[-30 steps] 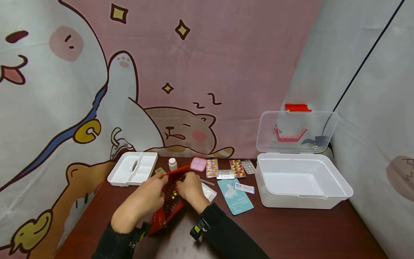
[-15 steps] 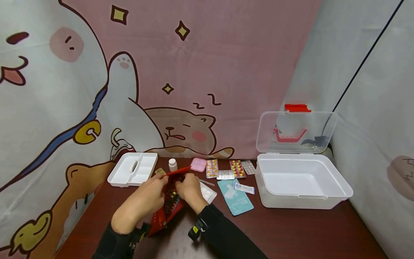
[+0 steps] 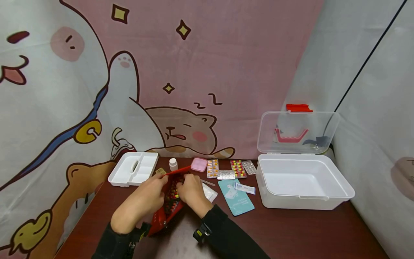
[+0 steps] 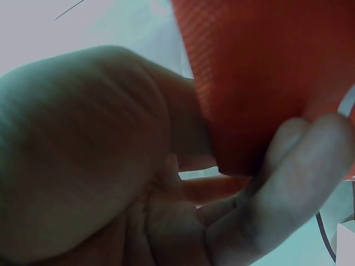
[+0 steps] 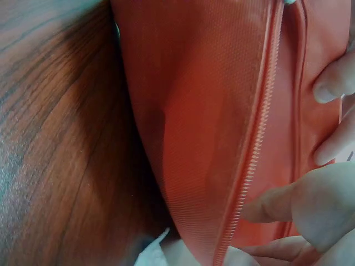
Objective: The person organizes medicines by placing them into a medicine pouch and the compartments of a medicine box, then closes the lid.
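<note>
Red pouch [image 3: 157, 220] in two bare hands above a brown table [image 3: 226, 241]; the left hand [image 3: 150, 194] grips its far left edge, thumb to one side of the red wall and fingers curled to the other, the wall filling the narrow gap between them. The right hand [image 3: 191, 190] sits at the mouth, its thumb just inside the zip [image 5: 250, 160] in the right wrist view; whether the hidden fingertips hold anything cannot be told. The pouch lies between the two hands and below the grip; its long axis runs obliquely, one end toward the wearer and slightly left, the other away and to the right. The mouth gapes upward along this axis, and red and yellow specks [image 3: 172, 196] show within, too small to identify. Left of the grip and a little beyond it stands a white tray [image 3: 123, 171]; directly beyond the grip, an upright white bottle [image 3: 173, 164]. Beyond and to the right lie a pink case [image 3: 198, 164] and several blister packs [image 3: 212, 168]. Just right of the right hand, which partly covers it, is a white packet [image 3: 209, 192]; farther right, a blue sachet [image 3: 235, 203] with a small strip [image 3: 244, 188] across it. Well right of the grip stands a white box [image 3: 291, 201], its clear lid [image 3: 291, 120] raised behind.
</note>
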Tool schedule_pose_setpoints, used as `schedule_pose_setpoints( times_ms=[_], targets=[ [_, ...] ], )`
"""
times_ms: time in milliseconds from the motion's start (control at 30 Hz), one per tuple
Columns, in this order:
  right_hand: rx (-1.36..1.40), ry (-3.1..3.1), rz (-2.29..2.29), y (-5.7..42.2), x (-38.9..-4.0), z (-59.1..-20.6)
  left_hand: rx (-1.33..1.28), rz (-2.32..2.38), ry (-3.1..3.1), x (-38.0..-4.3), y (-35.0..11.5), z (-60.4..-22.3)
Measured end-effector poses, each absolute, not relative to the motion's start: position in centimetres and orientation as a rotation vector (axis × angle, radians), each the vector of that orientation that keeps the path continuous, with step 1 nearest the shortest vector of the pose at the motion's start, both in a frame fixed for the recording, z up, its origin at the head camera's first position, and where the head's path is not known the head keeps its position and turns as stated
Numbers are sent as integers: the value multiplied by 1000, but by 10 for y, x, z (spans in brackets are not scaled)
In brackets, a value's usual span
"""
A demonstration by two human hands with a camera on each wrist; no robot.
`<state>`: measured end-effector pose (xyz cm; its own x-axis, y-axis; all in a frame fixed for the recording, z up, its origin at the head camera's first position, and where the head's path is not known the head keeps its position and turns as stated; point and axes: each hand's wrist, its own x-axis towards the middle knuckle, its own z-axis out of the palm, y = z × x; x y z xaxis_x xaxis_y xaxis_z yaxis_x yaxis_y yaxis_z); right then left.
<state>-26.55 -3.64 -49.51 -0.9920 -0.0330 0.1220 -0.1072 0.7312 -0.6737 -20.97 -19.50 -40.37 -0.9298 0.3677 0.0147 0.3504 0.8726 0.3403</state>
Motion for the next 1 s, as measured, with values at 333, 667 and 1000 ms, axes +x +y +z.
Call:
schedule_pose_setpoints(
  times_ms=[333,667,1000],
  targets=[
    [284,-2761,1098,-14,-253,-478,560,526,2982,-210,-196,-403],
    [369,-2747,958,34,-258,-463,559,515,2982,-210,-195,-402],
    [365,-2857,827,79,-275,-486,557,500,2989,-211,-196,-403]
  ],
)
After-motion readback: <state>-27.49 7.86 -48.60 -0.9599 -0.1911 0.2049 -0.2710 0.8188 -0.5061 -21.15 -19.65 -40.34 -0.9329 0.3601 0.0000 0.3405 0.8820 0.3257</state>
